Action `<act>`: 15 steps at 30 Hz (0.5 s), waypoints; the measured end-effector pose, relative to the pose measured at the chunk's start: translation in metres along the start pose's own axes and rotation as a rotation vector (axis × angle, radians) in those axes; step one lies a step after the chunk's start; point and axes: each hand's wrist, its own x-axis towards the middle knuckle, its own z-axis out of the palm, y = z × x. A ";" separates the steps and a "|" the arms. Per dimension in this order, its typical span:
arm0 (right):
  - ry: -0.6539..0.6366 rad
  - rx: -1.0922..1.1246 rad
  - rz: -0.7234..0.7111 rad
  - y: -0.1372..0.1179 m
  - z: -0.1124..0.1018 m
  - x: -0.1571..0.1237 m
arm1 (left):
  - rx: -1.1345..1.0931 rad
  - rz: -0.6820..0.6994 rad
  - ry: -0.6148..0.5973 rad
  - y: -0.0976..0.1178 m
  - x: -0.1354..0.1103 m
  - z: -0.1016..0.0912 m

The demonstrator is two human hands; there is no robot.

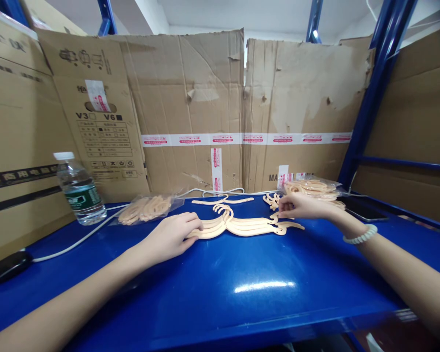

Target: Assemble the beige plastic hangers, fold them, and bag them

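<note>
A row of beige hangers [251, 227] lies overlapped on the blue table, their curved hooks [223, 210] pointing away from me. My left hand [175, 231] is closed around the left ends of these hangers, thumb in front and fingers behind. At their right ends, my right hand [297, 205] pinches a small curved beige piece [274, 218]; its fingertips partly hide it. Another beige piece [292, 225] sticks out to the right beside the hanger ends. Just behind my right fingertips is a small heap of beige curved pieces [271, 201]. A single hanger [238, 200] lies farther back.
Clear plastic bags of beige parts lie at left [146, 208] and right [311, 187]. A water bottle [81, 190], a black device [9, 266] with a white cable [77, 240], and a phone [364, 210] are on the table [220, 303]. Cardboard [190, 98] walls the back.
</note>
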 end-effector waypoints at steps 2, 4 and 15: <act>0.051 -0.003 0.001 -0.001 0.001 0.000 | 0.004 0.002 -0.008 0.000 0.000 -0.001; 0.098 -0.011 0.005 -0.002 0.002 0.000 | 0.011 0.000 -0.013 0.001 0.001 -0.001; 0.355 -0.082 -0.001 -0.001 0.001 0.003 | 0.032 0.002 -0.018 0.002 0.000 -0.003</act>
